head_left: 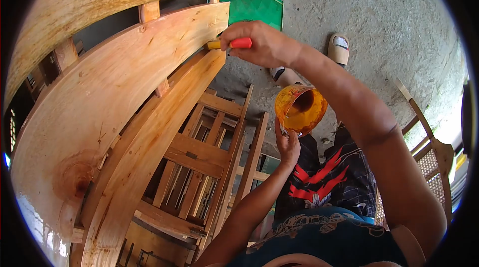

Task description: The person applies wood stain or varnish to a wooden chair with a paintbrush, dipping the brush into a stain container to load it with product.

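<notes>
The right hand [257, 42], at the upper middle of the frame, is the nearer one to the woodwork; its fingers are curled around a red-and-yellow tool [241, 43], apparently a brush. The tool's long axis runs nearly level across the picture, red end to the right and yellow end to the left, toward the upper-right end of the narrow board [159, 112]. That board's own long axis slants from lower left to upper middle, so tool and board meet at an angle; whether the tip touches the wood cannot be told. The broad curved board [124, 62] lies just beside it, on its upper-left side. Below and right of the tool, well apart from the boards, the left hand [288, 148] grips the lower edge of an orange-stained container [280, 112], its mouth facing the camera, near the middle of the frame.
</notes>
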A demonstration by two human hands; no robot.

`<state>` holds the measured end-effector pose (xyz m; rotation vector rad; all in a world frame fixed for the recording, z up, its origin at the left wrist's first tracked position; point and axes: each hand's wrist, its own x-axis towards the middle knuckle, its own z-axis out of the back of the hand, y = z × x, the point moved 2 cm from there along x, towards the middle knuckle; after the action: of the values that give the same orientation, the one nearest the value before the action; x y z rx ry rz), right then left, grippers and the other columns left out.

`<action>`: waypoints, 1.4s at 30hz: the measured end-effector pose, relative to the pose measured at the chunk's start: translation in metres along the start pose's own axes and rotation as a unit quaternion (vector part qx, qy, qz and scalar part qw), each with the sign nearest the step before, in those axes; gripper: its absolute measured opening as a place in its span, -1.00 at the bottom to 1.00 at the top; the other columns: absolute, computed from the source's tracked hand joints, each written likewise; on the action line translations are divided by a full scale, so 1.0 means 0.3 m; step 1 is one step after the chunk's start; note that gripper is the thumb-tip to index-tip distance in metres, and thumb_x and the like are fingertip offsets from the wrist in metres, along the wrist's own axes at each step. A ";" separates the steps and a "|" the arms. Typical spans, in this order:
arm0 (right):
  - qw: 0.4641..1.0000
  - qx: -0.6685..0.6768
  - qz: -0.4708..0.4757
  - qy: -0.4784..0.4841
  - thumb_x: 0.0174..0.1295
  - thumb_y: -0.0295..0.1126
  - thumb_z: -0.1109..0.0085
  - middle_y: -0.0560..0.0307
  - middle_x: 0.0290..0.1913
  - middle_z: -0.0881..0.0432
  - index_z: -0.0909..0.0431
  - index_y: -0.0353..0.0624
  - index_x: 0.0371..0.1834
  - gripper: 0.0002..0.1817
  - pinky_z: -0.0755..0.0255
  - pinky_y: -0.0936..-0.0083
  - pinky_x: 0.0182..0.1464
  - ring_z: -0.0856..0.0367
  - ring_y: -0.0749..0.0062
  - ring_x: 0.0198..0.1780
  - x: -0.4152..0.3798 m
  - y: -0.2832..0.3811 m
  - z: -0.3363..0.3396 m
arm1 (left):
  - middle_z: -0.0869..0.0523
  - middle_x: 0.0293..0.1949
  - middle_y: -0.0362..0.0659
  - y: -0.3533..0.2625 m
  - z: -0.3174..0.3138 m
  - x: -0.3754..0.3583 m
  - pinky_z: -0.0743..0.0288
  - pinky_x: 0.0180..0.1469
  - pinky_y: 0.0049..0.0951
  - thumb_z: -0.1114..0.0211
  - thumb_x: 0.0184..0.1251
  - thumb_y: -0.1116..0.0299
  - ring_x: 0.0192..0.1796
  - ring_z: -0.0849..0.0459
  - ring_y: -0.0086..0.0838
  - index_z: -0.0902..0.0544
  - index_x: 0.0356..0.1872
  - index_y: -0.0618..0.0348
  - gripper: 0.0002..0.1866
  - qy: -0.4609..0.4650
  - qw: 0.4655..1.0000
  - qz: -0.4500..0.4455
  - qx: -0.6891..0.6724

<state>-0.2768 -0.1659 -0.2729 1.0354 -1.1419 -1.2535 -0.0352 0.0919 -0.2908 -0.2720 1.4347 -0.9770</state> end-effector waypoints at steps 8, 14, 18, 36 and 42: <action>0.924 0.353 -0.142 -0.031 0.30 -0.46 -0.34 0.14 -0.10 -0.71 -0.66 -0.19 -0.09 -0.84 -0.53 0.58 0.03 -0.64 0.49 -0.12 -0.054 0.138 0.066 | -0.35 0.42 0.01 -0.001 -0.007 0.001 -0.35 0.35 -0.44 -0.13 0.57 0.33 0.32 -0.48 -0.38 0.09 0.60 0.19 -0.24 0.021 0.996 0.010 -0.088; 0.803 0.569 -0.144 -0.102 0.32 -0.49 -0.31 0.14 -0.11 -0.69 -0.64 -0.23 -0.09 -0.85 -0.65 0.45 0.09 -0.65 0.41 0.02 -0.106 0.165 0.032 | -0.36 0.42 0.01 -0.001 -0.008 -0.001 -0.28 0.42 -0.41 -0.14 0.55 0.35 0.38 -0.43 -0.37 0.01 0.59 0.23 -0.27 0.002 0.997 0.011 -0.074; 0.829 0.463 -0.278 -0.147 0.34 -0.49 -0.27 0.09 -0.09 -0.69 -0.62 -0.25 -0.08 -0.86 -0.69 0.42 0.06 -0.69 0.39 -0.03 -0.143 -0.005 -0.034 | -0.37 0.41 0.02 -0.012 -0.023 0.004 -0.37 0.36 -0.43 -0.17 0.55 0.22 0.32 -0.49 -0.37 0.08 0.59 0.23 -0.21 0.021 0.997 0.007 -0.073; 0.638 0.574 -0.244 -0.451 0.33 -0.59 -0.18 0.04 0.06 -0.56 -0.50 -0.16 0.00 -0.78 -0.51 0.21 0.22 -0.57 0.24 0.12 -0.225 -0.170 -0.170 | -0.36 0.41 0.03 -0.013 -0.012 0.022 -0.35 0.40 -0.34 -0.12 0.51 0.43 0.35 -0.47 -0.32 0.07 0.60 0.16 -0.24 0.013 0.998 0.029 -0.045; 0.659 0.594 -0.240 -0.393 0.25 -0.57 -0.31 0.21 -0.08 -0.58 -0.58 -0.11 -0.02 -0.75 -0.45 0.49 -0.01 -0.50 0.44 -0.08 -0.082 0.015 -0.231 | -0.40 0.39 -0.02 0.096 0.026 0.012 -0.36 0.39 -0.34 -0.21 0.54 0.28 0.33 -0.49 -0.34 0.03 0.59 0.17 -0.23 0.020 0.994 0.046 -0.094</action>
<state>-0.2070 -0.1434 -0.2807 1.9045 -2.7164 -1.3361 -0.0175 0.1038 -0.3117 -0.3234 1.5643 -0.7775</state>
